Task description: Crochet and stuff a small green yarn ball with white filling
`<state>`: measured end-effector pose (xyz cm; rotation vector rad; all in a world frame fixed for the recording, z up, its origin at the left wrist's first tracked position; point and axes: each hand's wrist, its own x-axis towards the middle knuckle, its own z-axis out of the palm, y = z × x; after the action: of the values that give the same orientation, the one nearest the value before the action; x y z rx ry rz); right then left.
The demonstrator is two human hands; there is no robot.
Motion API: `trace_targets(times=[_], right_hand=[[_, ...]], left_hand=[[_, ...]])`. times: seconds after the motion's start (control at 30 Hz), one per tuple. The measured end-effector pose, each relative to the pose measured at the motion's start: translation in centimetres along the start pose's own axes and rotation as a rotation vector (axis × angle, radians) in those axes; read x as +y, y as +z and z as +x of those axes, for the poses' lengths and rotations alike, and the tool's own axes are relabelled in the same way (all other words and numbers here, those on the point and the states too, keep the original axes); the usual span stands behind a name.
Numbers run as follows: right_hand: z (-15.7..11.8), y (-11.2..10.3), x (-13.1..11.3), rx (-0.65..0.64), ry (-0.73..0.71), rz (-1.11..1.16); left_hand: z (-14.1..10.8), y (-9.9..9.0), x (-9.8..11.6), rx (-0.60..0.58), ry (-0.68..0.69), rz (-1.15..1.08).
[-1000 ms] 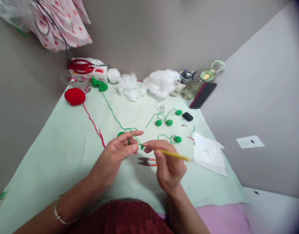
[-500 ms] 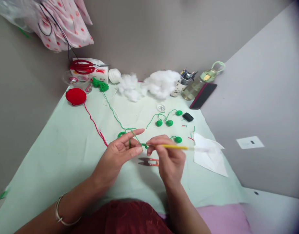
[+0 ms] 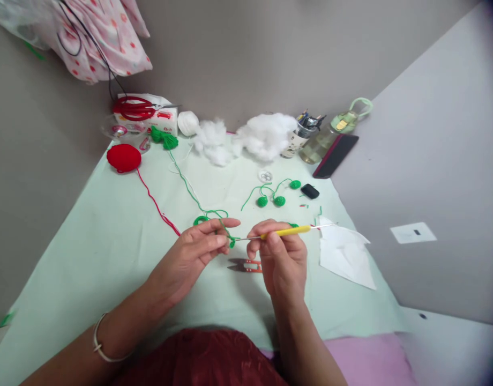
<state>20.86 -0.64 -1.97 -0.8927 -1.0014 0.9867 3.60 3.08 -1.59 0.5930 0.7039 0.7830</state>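
Observation:
My left hand (image 3: pixel 200 246) pinches a small piece of green crochet (image 3: pixel 232 243), with green yarn (image 3: pixel 186 182) running over its fingers from a green skein (image 3: pixel 164 138) at the back left. In my right hand (image 3: pixel 281 252) is a crochet hook (image 3: pixel 290 231) with a yellow handle, held like a pencil. Its metal tip points left and meets the green piece. Below, between the hands, orange-handled thread snips (image 3: pixel 244 265) lie on the table, partly covered by my right hand. A green ring (image 3: pixel 200 220) of yarn shows behind my left fingers.
Small green crocheted balls (image 3: pixel 279 201) with yarn tails lie beyond my right hand, near a black case (image 3: pixel 310 191). White stuffing (image 3: pixel 266 136), a pen cup (image 3: pixel 294 143), a bottle (image 3: pixel 322 140) and a phone (image 3: pixel 335 156) line the back. Left is red yarn (image 3: pixel 124 158); right, white paper (image 3: pixel 346 254).
The yellow hook has turned to show its full handle and far metal end. My left fingers have closed nearer the green piece, and my right hand has shifted slightly.

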Motion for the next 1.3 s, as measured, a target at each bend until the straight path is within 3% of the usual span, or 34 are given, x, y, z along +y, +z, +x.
trace_targets(times=[0.2,0.5,0.63,0.77,0.83,1.0,1.07,1.2,1.3], right_hand=[[-0.2,0.2,0.5,-0.036,0.007,0.017],[0.2,-0.3,0.0,0.06,0.039,0.069],[0.2,-0.2,-0.1,0.008,0.09,0.117],[-0.3,0.2,0.0,-0.097,-0.044,-0.109],[-0.4,0.2,0.0,-0.096,-0.073,-0.167],[-0.3,0.0,-0.3,-0.061,0.018,-0.085],[-0.5,0.0,-0.5,-0.061,-0.082,-0.213],[-1.5,0.1,-0.4,-0.204,-0.465,-0.766],[-2.1,0.2,0.2,-0.225,-0.625,-0.962]], left_hand=[[-0.1,0.4,-0.2,-0.016,-0.025,0.022],[-0.1,0.1,0.3,-0.074,-0.1,-0.13],[-0.3,0.1,0.2,-0.079,-0.052,-0.04],[-0.4,0.3,-0.2,-0.099,0.009,0.083],[-0.3,0.3,-0.2,-0.083,0.02,0.115],[-0.3,0.3,0.3,-0.011,-0.013,0.15],[-0.4,0.4,0.4,0.022,0.015,0.155],[-0.6,0.9,0.0,0.068,0.095,0.092],[-0.6,1.1,-0.3,0.028,0.004,-0.044]])
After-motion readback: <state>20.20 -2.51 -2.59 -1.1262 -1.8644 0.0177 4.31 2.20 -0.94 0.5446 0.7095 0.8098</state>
